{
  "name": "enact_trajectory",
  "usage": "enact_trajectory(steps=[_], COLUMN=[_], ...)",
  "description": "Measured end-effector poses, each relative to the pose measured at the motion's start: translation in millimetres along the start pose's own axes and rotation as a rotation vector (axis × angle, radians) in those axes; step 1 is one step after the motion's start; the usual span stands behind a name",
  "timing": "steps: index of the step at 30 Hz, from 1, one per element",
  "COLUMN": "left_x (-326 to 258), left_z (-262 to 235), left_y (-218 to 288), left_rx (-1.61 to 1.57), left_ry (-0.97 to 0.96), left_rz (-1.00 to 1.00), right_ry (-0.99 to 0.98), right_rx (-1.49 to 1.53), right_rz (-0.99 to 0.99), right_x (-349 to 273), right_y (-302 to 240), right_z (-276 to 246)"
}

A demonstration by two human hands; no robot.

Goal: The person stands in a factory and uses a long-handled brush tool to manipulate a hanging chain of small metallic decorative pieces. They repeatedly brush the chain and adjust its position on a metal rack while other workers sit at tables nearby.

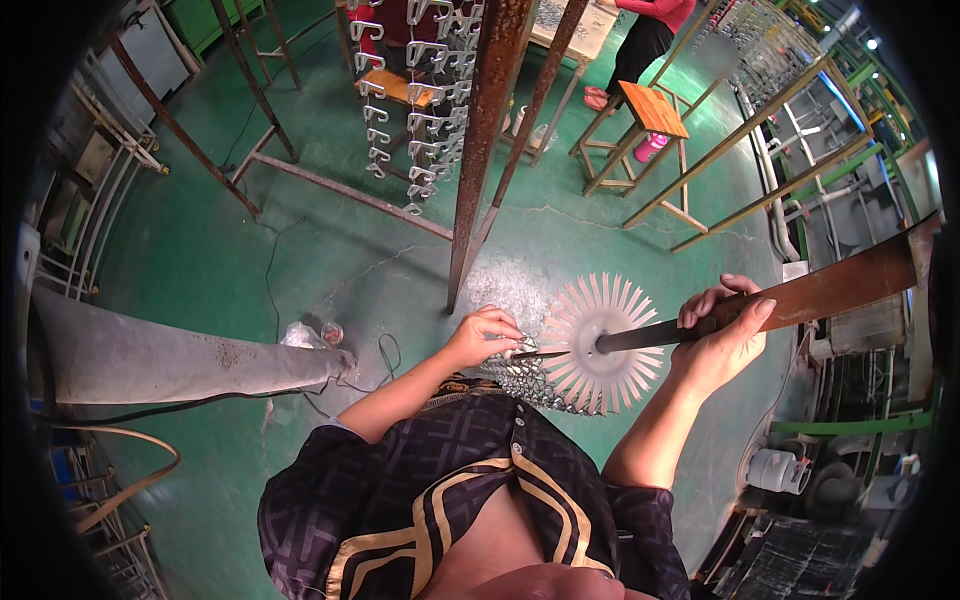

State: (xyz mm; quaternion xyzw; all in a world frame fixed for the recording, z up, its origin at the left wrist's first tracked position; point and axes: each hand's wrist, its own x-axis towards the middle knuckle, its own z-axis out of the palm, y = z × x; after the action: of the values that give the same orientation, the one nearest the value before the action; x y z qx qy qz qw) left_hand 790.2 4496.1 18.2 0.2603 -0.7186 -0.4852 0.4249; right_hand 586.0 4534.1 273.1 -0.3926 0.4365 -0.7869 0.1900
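1. Far to my left a thick grey pipe (pixel 190 358) lies across the green painted floor (pixel 200 250), dull and rough, with a crumpled scrap of plastic by its end.
2. My left hand (pixel 483 335) is curled, fingertips pinched on small shiny metal pieces (pixel 520 375), a silvery cluster hanging just below my knuckles. They look light, hard and slippery, so I judge a fingertip pinch suits them better than a full grip.
3. Just right of that hand sits the pale spoked disc (pixel 600 345), thin flat prongs fanning out like a sunburst. I judge the prongs stiff but bendable, best left untouched.
4. The disc rides on a dark rod (pixel 650 337) through its hub; that is the place to hold.
5. My right hand (pixel 725 335) is wrapped around the rod where it meets a rusty flat bar (pixel 850 280), thumb on top.
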Motion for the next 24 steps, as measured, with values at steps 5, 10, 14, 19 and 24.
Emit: enact_trajectory(steps=[5,10,14,19,24], left_x=[-2,3,0,-5,33], left_z=[-1,1,5,4,-77], left_y=[1,3,-3,-2,46], left_rx=[-0.031,0.003,0.004,0.01,0.09], left_ry=[0.019,-0.017,-0.027,-0.036,-0.088], left_rz=[-0.011,0.009,-0.014,-0.029,-0.071], right_ry=[0.001,-0.003,-0.008,0.005,-0.014], right_rx=[-0.003,0.001,0.006,-0.003,0.051], right_rz=[0.002,0.004,0.004,0.04,0.029], right_x=[0,-1,-2,-3,0], right_y=[0,0,2,2,5], right_z=[0,2,2,7,3])
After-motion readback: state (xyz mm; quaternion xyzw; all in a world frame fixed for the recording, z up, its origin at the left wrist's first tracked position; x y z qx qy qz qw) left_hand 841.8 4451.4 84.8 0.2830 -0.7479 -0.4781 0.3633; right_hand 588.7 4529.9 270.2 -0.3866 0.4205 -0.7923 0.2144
